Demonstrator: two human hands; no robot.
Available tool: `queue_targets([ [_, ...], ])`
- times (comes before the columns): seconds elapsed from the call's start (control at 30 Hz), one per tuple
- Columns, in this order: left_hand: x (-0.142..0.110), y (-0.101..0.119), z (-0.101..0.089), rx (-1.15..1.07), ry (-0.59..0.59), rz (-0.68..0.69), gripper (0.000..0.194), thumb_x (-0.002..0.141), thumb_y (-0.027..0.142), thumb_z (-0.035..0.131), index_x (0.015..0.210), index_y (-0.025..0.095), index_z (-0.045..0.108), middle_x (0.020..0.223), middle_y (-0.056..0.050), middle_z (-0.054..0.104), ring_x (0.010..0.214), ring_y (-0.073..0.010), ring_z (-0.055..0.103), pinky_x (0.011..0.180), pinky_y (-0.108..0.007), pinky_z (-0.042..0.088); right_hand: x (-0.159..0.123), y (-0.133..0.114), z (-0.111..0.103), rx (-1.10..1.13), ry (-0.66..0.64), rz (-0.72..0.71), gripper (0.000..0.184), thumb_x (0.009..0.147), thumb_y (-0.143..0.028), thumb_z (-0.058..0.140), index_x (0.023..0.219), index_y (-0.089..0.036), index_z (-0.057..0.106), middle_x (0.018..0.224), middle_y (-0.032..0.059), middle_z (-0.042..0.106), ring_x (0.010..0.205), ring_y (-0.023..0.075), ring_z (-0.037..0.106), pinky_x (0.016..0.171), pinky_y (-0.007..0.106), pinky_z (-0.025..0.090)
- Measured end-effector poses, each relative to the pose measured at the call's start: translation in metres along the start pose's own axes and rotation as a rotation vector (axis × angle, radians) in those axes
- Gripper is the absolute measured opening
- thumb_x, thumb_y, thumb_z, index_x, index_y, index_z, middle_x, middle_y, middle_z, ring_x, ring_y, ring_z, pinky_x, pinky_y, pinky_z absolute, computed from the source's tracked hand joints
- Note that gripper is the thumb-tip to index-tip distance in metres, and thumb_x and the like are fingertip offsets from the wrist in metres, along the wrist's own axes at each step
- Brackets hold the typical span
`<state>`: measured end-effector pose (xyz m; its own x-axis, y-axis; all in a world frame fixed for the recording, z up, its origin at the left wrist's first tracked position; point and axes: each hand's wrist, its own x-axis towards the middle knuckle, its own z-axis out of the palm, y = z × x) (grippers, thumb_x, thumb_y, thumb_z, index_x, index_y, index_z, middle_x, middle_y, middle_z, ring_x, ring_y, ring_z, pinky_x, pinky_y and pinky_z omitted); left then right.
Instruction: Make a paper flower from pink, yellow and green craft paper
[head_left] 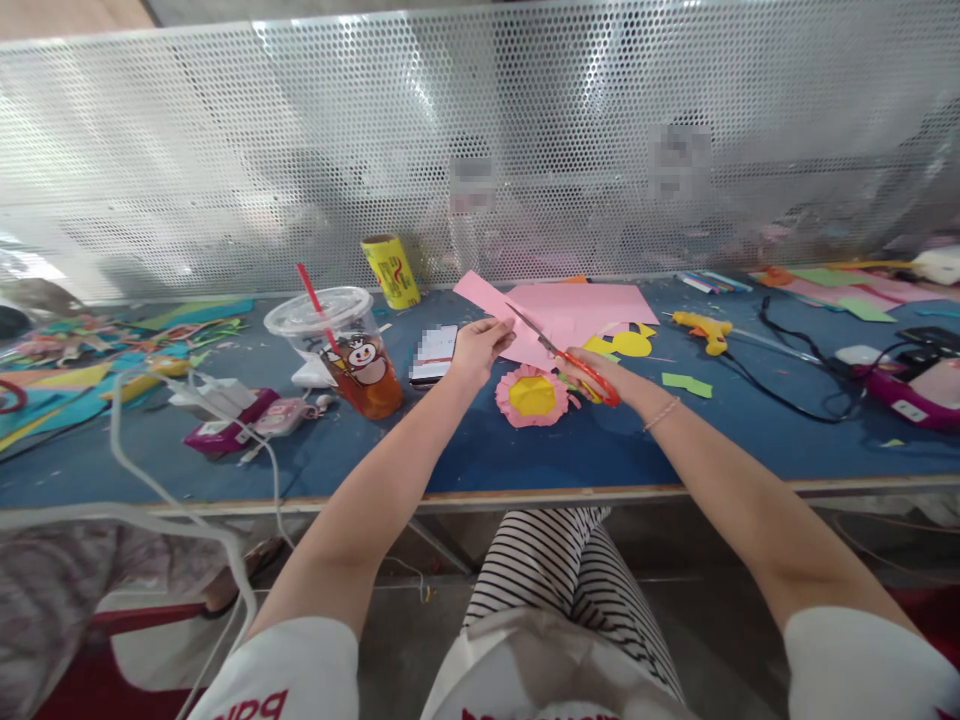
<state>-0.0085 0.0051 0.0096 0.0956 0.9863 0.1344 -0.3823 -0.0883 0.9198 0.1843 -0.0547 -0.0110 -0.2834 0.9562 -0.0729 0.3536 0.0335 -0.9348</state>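
Note:
My left hand (pixel 484 350) pinches a strip of pink paper (pixel 484 292) that slants up and to the left. Red-handled scissors (pixel 592 375) are gripped in my right hand (pixel 611 375), their blades apart and reaching toward the strip. Whether the blades touch the paper I cannot tell. Behind both hands lies a larger pink sheet (pixel 600 300). Just below the hands sits a pink paper flower with a yellow centre (pixel 534 395). Yellow paper cut-outs (pixel 632 343) rest close to my right hand.
Left of my hands stand a plastic cup with a red straw (pixel 360 365), a phone (pixel 435 355) and a yellow roll (pixel 391 272). To the right lie a yellow glue gun (pixel 703 330) and a green scrap (pixel 687 384). A perforated metal screen (pixel 375 150) closes off the back.

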Motion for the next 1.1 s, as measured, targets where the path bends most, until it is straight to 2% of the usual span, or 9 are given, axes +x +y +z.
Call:
queue_targets([
  [0.2,0.001,0.001,0.0,-0.004,0.012,0.015,0.025,0.054,0.023,0.08,0.06,0.012,0.06,0.055,0.001,0.057,0.052,-0.0056,0.055,0.057,-0.019,0.046,-0.004,-0.011,0.003,-0.191,0.127,0.042,0.037,0.074,-0.053,0.057,0.066,-0.022,0.038,0.046,-0.0066,0.037,0.036,0.0079,0.035,0.036,0.022,0.029],
  [0.33,0.002,0.001,-0.002,0.0,0.019,0.021,0.023,0.055,0.023,0.08,0.061,0.011,0.061,0.055,0.0,0.059,0.053,-0.006,0.056,0.057,-0.019,0.046,0.004,-0.005,0.005,-0.233,0.207,-0.016,0.04,0.073,-0.053,0.057,0.061,-0.022,0.035,0.043,-0.0064,0.033,0.036,0.0072,0.032,0.037,0.022,0.024],
  [0.47,0.003,0.001,-0.003,0.003,0.043,-0.007,0.02,0.056,0.021,0.079,0.063,0.01,0.063,0.056,-0.001,0.06,0.053,-0.0057,0.056,0.056,-0.018,0.046,0.011,0.005,0.008,-0.215,0.184,-0.034,0.038,0.075,-0.052,0.054,0.061,-0.021,0.037,0.043,-0.0039,0.038,0.038,0.01,0.039,0.037,0.023,0.027],
  [0.6,0.003,0.001,-0.003,-0.005,0.047,-0.034,0.02,0.056,0.02,0.078,0.064,0.01,0.064,0.056,-0.001,0.061,0.053,-0.0051,0.057,0.057,-0.017,0.046,0.01,0.01,0.01,-0.26,0.202,-0.071,0.038,0.075,-0.054,0.053,0.064,-0.021,0.038,0.043,-0.0051,0.038,0.036,0.0095,0.04,0.036,0.022,0.03],
  [0.73,0.003,-0.001,-0.003,0.001,0.033,-0.063,0.017,0.057,0.017,0.078,0.065,0.01,0.064,0.056,-0.001,0.062,0.052,-0.0049,0.057,0.056,-0.016,0.046,0.007,0.011,0.01,-0.224,0.125,-0.069,0.037,0.076,-0.056,0.05,0.071,-0.021,0.04,0.046,-0.0062,0.043,0.035,0.0094,0.043,0.036,0.021,0.034],
  [0.87,0.002,-0.001,-0.001,0.002,0.011,-0.099,0.014,0.06,0.015,0.075,0.065,0.009,0.064,0.055,-0.001,0.062,0.051,-0.005,0.057,0.055,-0.015,0.046,0.005,0.008,0.011,-0.174,0.104,-0.02,0.039,0.076,-0.058,0.049,0.069,-0.021,0.038,0.044,-0.0065,0.04,0.033,0.0095,0.041,0.034,0.022,0.034],
  [1.1,-0.003,0.003,0.002,0.009,-0.028,-0.092,0.016,0.058,0.016,0.076,0.065,0.009,0.064,0.054,-0.001,0.061,0.05,-0.0048,0.056,0.052,-0.015,0.046,-0.004,-0.009,0.016,-0.075,0.069,-0.066,0.039,0.076,-0.057,0.05,0.064,-0.022,0.038,0.042,-0.0047,0.038,0.032,0.0105,0.039,0.034,0.026,0.032],
])
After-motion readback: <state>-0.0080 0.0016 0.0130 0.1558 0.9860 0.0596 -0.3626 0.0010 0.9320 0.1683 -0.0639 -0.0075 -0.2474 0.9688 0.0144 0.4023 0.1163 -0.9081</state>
